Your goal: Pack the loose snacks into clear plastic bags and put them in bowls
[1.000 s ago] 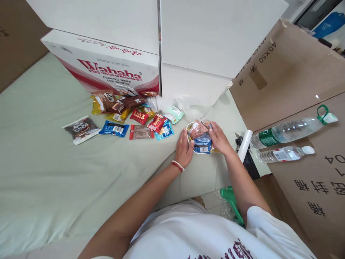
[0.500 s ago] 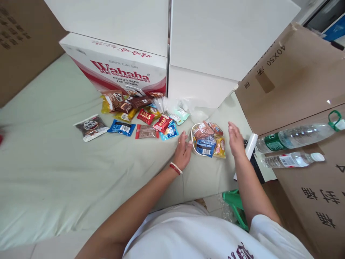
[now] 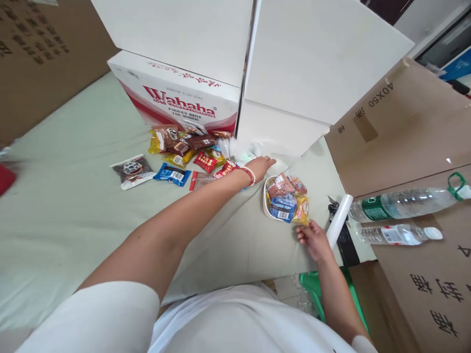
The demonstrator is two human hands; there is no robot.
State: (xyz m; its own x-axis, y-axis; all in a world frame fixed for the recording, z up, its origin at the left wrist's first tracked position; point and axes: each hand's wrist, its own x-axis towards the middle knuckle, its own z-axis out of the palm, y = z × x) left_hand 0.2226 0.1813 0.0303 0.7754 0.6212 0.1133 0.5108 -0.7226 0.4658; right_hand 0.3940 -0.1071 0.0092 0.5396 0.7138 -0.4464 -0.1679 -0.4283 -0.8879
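A small white container (image 3: 266,210) filled with wrapped snacks stands on the covered table, among them a blue packet (image 3: 282,208) and a yellow packet (image 3: 302,209). My left hand (image 3: 259,167) reaches past the container's back left side with fingers extended, beside a clear plastic piece (image 3: 280,164), possibly a lid; contact cannot be made out. Close to the container's front right corner, just below the yellow packet, is my right hand (image 3: 313,239), fingers loosely bent and apart. Under and left of my left forearm lie red packets (image 3: 204,162) and a brown packet (image 3: 201,180).
More snacks, including a blue packet (image 3: 172,174) and a dark bag (image 3: 132,171), lie in front of a Wahaha box (image 3: 176,98). White panels rise behind. A white roll (image 3: 339,220), keys (image 3: 332,207) and two bottles (image 3: 401,203) (image 3: 401,234) are on the right.
My left hand has moved from the container's left side up and forward toward the clear plastic. My right hand has come down and inward to the container's front right corner. The view has shifted slightly.
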